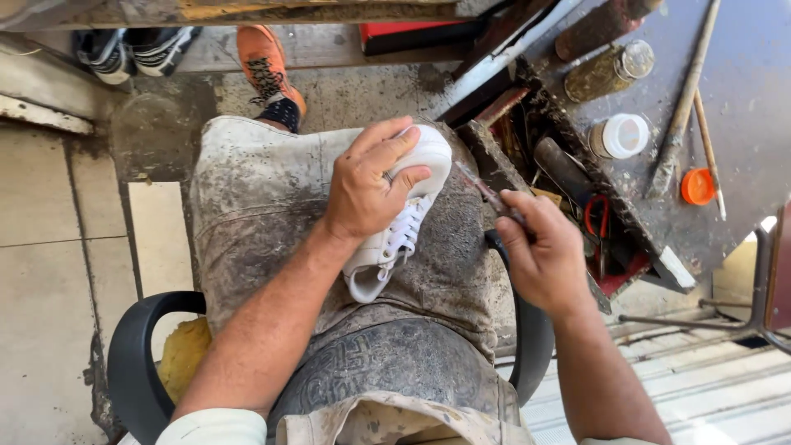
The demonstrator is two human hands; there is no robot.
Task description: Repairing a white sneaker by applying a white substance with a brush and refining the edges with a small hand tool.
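A white lace-up sneaker (pixel 404 227) lies on my lap, over a stained work apron (pixel 264 198). My left hand (pixel 367 181) grips it across the toe end, fingers wrapped over the top. My right hand (pixel 544 255) is just right of the shoe and pinches a thin metal tool (pixel 486 194) whose tip points up toward the shoe's toe. Whether the tip touches the shoe I cannot tell.
A dirty workbench (pixel 741 107) at the right carries a white-lidded jar (pixel 622 136), an orange cap (pixel 698 186), brushes (pixel 684 107) and bottles. Red-handled pliers (pixel 597 222) lie in its tray. An orange shoe (pixel 268 70) is on my foot. Black chair arms (pixel 136 354) flank me.
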